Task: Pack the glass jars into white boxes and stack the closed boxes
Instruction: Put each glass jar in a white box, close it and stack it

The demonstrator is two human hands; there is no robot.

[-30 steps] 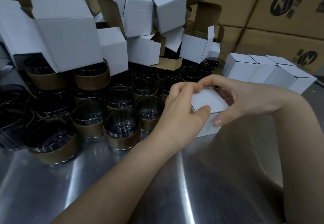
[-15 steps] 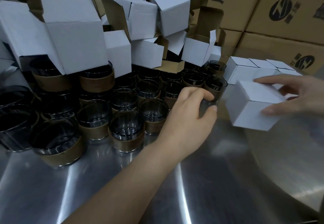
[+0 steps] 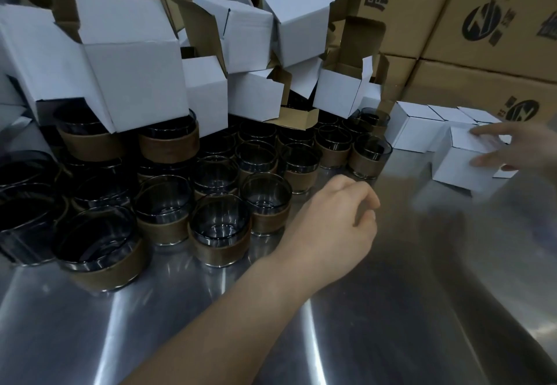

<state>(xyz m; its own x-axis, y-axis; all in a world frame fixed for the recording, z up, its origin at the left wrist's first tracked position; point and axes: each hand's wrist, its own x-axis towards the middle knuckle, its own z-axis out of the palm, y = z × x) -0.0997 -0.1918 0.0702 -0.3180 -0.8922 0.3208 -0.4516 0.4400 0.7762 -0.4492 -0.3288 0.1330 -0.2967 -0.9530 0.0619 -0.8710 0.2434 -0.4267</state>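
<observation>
Rightward went the closed box (image 3: 452,170) over the last half second, carried from beside the jars to the edge of the row of closed boxes (image 3: 419,125). The left grip (image 3: 334,222) had meanwhile sunk back from the far jars toward the near ones.

From the head view, the right grip (image 3: 524,146) — a bare hand, blurred — pinched the closed box, with its fingers (image 3: 482,138) across the lid and the thumb lower on the side face. I could not tell whether the box had yet touched the desk (image 3: 391,309). The left grip was slack, its fingers loosely curled round nothing, and it hovered just beside the nearest of the glass jars (image 3: 265,201). Those jars stood crowded on the left half of the desk, each with a brown band (image 3: 223,249) round its lower part. Open white boxes (image 3: 132,77) were heaped on top of them, and brown cartons (image 3: 497,23) were stacked behind.

A jar was likely to be fairly heavy for its size, rigid, smooth and breakable — best taken round the band, where the fingers would find friction, and lifted straight up clear of its neighbours. The boxes looked light and easily dented, so opposite faces would be the place to hold them, with only gentle pressure.
</observation>
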